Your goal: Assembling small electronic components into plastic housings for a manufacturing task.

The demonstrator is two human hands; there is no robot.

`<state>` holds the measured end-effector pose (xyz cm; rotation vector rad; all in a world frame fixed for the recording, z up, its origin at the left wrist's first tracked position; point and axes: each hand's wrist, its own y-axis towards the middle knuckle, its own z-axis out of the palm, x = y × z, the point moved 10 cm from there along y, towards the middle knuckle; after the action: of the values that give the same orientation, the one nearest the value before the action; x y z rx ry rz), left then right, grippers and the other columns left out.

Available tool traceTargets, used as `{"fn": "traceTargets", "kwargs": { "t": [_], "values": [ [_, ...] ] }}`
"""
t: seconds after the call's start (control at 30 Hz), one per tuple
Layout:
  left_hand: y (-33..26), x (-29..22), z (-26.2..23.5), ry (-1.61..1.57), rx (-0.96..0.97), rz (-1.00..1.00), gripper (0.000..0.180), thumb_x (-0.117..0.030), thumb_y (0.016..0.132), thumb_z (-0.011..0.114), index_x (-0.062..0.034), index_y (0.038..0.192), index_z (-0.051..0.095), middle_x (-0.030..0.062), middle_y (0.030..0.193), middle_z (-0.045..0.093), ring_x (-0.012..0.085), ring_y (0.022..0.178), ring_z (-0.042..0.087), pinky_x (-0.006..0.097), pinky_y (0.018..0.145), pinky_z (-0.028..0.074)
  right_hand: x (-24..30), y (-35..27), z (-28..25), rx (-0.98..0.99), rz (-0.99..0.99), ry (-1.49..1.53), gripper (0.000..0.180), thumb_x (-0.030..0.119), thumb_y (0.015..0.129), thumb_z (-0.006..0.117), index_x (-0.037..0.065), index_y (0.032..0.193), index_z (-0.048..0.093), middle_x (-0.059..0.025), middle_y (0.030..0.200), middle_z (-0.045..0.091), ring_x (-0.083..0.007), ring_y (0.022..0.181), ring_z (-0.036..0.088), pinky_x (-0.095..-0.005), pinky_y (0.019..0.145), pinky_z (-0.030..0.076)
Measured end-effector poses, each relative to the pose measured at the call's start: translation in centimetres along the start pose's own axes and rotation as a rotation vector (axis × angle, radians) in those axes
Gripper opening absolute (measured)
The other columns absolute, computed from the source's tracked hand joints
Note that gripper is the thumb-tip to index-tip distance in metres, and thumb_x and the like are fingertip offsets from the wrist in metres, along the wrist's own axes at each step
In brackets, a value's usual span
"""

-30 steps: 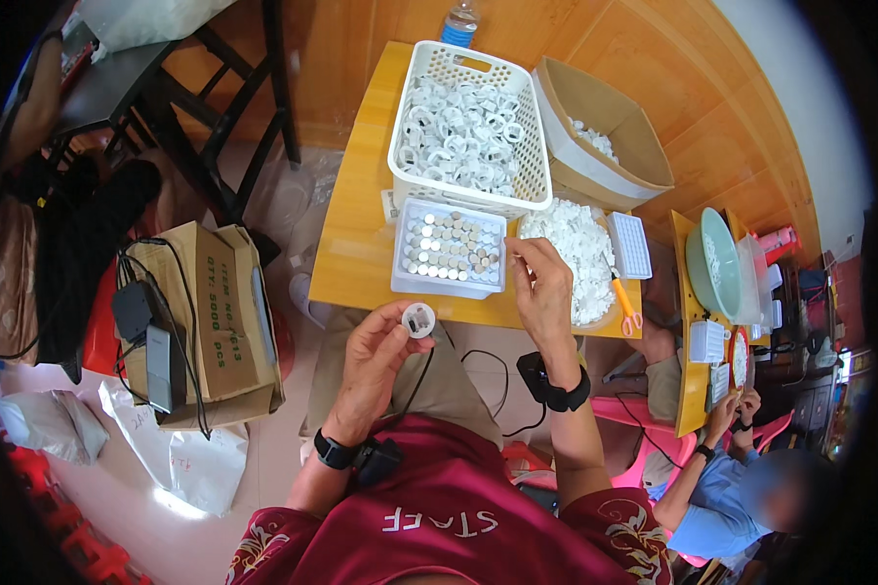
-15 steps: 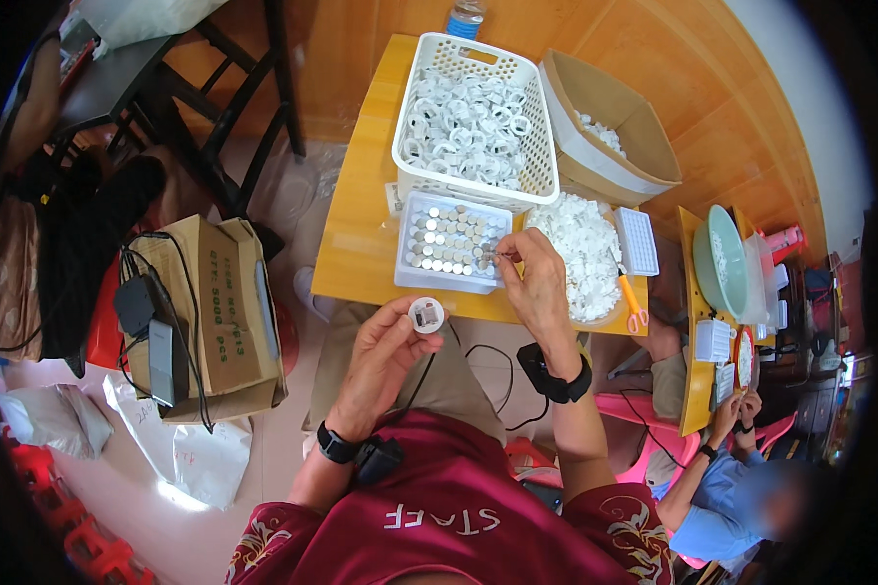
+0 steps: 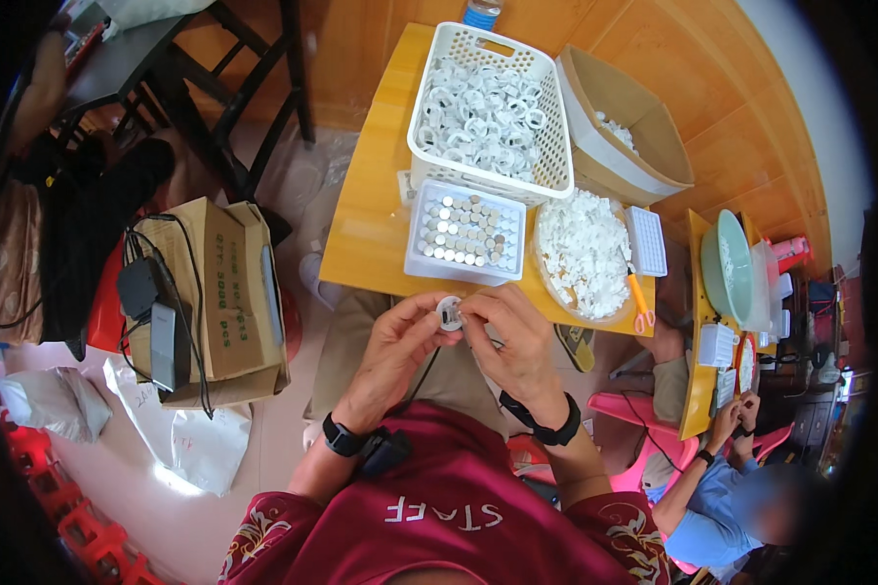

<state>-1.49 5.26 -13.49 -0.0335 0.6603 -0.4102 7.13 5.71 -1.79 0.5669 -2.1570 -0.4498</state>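
Observation:
My left hand (image 3: 398,336) pinches a small round white plastic housing (image 3: 449,313) with a metal part inside, held up just before the table's near edge. At the housing's right side are the closed fingertips of my right hand (image 3: 509,336); whatever they pinch is hidden by the fingers. Beyond both hands sits a clear plastic box (image 3: 419,265) bearing a white tray with rows of silver button cells (image 3: 465,229). Several slots on the tray's right side hold no cell.
A white basket (image 3: 566,161) of ring-shaped plastic parts, a cardboard box (image 3: 644,175), a round dish of white pieces (image 3: 585,258), another slotted tray (image 3: 647,242) and orange-handled scissors (image 3: 641,304) crowd the table. A carton with cables (image 3: 224,302) stands left. A co-worker (image 3: 712,517) sits at right.
My right hand has come back from the button-cell tray toward me and now meets the housing. My left hand has shifted slightly right, still holding the housing.

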Motion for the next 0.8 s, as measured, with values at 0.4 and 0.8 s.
{"fn": "traceTargets", "kwargs": {
  "t": [0.4, 0.8],
  "values": [
    [-0.5, -0.2, -0.5, 0.203, -0.035, 0.043, 0.024, -0.009, 0.088, 0.051, 0.0004, 0.11, 0.054, 0.0057, 0.099, 0.059, 0.0112, 0.085, 0.056, 0.026, 0.079, 0.046, 0.1, -0.8, 1.1, 0.085, -0.049, -0.01, 0.02, -0.009, 0.066, 0.062, 0.001, 0.082, 0.055, -0.0103, 0.075, 0.057, -0.0265, 0.066, 0.055, -0.0315, 0.056, 0.044],
    [-0.2, -0.4, -0.4, 0.236, -0.014, 0.041, 0.024, -0.01, 0.088, 0.051, 0.0002, 0.11, 0.054, 0.0058, 0.097, 0.06, 0.0115, 0.085, 0.056, 0.026, 0.079, 0.046, -1.9, -0.7, 1.5, 0.136, 0.122, 0.088, 0.016, -0.008, 0.069, 0.063, 0.0, 0.083, 0.061, -0.008, 0.075, 0.057, -0.0185, 0.062, 0.056, -0.026, 0.056, 0.045]
  ]
}}
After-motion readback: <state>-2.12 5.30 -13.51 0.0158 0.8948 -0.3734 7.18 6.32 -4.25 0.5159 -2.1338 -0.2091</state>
